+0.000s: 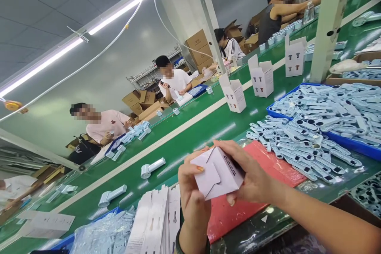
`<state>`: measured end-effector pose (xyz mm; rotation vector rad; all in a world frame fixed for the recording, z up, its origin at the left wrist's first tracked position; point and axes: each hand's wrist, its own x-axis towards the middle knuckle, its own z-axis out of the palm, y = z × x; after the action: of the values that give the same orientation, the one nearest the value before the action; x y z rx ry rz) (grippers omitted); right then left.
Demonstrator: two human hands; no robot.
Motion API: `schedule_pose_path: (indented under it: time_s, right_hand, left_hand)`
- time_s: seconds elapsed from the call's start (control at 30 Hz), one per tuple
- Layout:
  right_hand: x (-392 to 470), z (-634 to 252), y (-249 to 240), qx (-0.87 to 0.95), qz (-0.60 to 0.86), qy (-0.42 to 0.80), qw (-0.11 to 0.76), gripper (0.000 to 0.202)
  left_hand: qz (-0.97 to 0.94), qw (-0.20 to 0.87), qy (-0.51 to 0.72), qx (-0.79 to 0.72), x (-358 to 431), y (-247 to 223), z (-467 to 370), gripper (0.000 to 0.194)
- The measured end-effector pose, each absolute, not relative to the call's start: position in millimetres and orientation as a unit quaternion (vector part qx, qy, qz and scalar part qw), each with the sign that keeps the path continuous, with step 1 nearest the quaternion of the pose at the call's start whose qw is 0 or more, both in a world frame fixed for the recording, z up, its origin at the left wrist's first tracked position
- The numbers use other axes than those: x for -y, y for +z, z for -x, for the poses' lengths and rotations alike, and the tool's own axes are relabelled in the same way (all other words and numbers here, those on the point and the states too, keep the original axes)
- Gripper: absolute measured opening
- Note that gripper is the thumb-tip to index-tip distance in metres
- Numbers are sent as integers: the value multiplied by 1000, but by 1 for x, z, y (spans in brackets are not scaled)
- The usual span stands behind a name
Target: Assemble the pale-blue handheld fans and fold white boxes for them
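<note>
A small white carton (208,174) is held between both hands, its tucked end flap turned toward the camera and dark print on its right side. My left hand (193,190) wraps round its left side, the thumb on the end face. Fingers of my right hand (253,170) grip the top edge and right side. Beneath the hands lies a red mat (232,218). Just left of my left hand stands a stack of flat white cartons (154,222). Light blue handle pieces (303,143) are heaped to the right of the mat.
Three open white boxes stand on the green belt, the nearest one (235,97) ahead. A blue tray (366,149) of parts is at right, bagged parts (104,230) at lower left. A post (333,24) rises at right. Several people sit across the belt.
</note>
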<state>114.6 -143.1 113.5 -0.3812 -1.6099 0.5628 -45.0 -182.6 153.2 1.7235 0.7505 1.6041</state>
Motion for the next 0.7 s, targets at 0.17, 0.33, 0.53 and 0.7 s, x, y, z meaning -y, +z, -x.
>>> schedule_pose_path:
  time_s: [0.17, 0.33, 0.53, 0.7]
  right_hand:
    - [135, -124, 99, 776, 204, 167, 572, 103]
    - [134, -128, 89, 790, 231, 140, 550, 102]
    - [136, -127, 84, 791, 246, 132, 545, 100]
    - [137, -132, 89, 795, 252, 117, 539, 102]
  left_hand:
    - [-516, 494, 604, -353, 183, 142, 40, 39]
    - [-509, 506, 572, -397, 179, 130, 36, 42]
    - [-535, 501, 562, -383, 173, 121, 40, 44]
    - [-544, 497, 567, -368, 171, 122, 40, 47]
